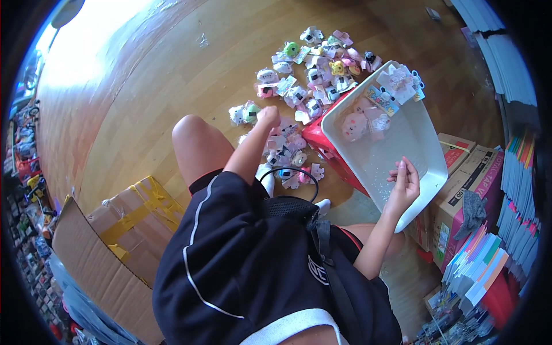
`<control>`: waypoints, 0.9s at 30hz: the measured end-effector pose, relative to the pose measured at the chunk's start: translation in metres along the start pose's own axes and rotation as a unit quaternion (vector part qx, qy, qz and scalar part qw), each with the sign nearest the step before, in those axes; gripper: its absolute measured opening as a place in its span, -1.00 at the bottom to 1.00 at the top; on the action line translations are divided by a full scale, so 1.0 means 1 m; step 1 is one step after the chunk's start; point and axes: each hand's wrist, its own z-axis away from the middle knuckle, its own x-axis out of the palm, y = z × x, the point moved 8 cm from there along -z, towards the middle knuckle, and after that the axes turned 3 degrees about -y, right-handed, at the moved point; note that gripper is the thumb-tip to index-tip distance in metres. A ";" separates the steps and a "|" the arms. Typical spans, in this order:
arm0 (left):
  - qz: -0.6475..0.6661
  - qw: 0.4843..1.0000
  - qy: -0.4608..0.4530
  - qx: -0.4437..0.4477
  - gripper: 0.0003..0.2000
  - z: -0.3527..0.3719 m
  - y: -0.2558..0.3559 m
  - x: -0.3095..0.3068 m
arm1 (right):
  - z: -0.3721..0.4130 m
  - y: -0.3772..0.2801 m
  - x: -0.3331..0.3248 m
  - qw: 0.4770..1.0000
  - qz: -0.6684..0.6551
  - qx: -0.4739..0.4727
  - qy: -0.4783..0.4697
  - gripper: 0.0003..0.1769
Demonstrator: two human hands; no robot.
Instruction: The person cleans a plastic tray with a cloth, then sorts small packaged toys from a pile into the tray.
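My left hand [268,117] is closed over the pile on the floor, right beside a bagged green-and-white plush toy [250,111]. Its fingers hide whatever they hold, if anything. Small plush toys [313,75] in clear bags with paper tags lie spread around it. On the right, my right hand [406,181] hovers over the near part of a white plastic tray [397,152], fingers loosely apart and nothing visible in them. A bagged pink plush toy [355,125] rests in the tray's far end, with a colourful card [383,100] and more bagged items near it.
A red crate [333,150] stands under the tray. Cardboard boxes [468,184] and stacks of paper goods [474,264] line the right side. An opened carton with yellow tape [152,204] sits at left, near shelves of small goods. A black cord loop [315,187] hangs between my legs.
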 end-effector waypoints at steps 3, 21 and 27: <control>0.019 0.990 0.117 0.071 -0.70 0.042 0.024 -0.097 | 0.001 -0.014 -0.009 0.999 -0.020 -0.022 0.033 -0.80; 0.360 0.736 -0.118 0.560 -0.59 0.265 0.167 -0.260 | -0.045 0.028 0.061 0.958 0.222 -0.018 -0.184 -0.69; -0.043 0.819 0.088 0.565 -0.84 0.296 0.226 -0.262 | -0.041 -0.039 0.053 0.958 0.225 -0.150 -0.099 -0.84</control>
